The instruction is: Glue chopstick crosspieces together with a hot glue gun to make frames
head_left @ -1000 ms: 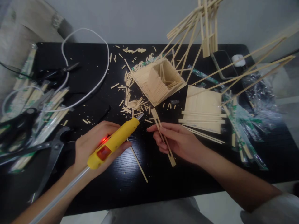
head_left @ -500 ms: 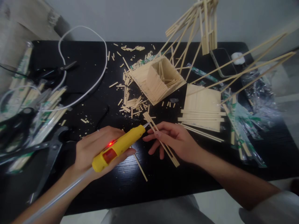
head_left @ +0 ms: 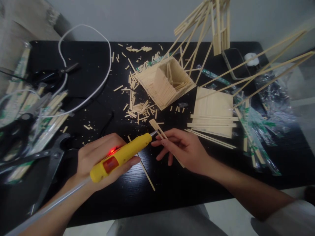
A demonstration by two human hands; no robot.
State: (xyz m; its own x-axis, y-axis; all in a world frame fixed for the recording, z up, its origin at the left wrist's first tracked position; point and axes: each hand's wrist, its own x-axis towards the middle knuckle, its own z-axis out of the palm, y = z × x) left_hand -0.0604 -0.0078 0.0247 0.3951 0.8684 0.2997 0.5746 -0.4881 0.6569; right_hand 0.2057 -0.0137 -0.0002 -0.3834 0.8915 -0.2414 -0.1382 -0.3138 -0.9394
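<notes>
My left hand (head_left: 98, 157) is closed around a yellow glue gun (head_left: 123, 155) with a lit red light and a clear glue stick (head_left: 51, 206) out of its back. The gun's metal tip touches or nearly touches a pair of wooden chopsticks (head_left: 158, 127). Between thumb and fingers, my right hand (head_left: 184, 147) pinches these chopsticks at a slant, their lower part mostly hidden behind the hand. A single thin stick (head_left: 147, 175) lies on the table below the gun. Beyond both hands sits a box-like piece built of sticks (head_left: 169, 85).
A flat stick panel (head_left: 214, 105) with loose sticks lies at right, beside wrapped chopsticks (head_left: 258, 144). Cut stick pieces (head_left: 140, 109) are scattered mid-table. Pliers (head_left: 55, 154), scissors (head_left: 27, 121) and a white cable (head_left: 108, 72) occupy the left. A phone (head_left: 236, 64) rests at the back right.
My left hand and the glue gun have shifted slightly left and back. The chopsticks' lower end has moved behind my right hand, which stays nearly in place.
</notes>
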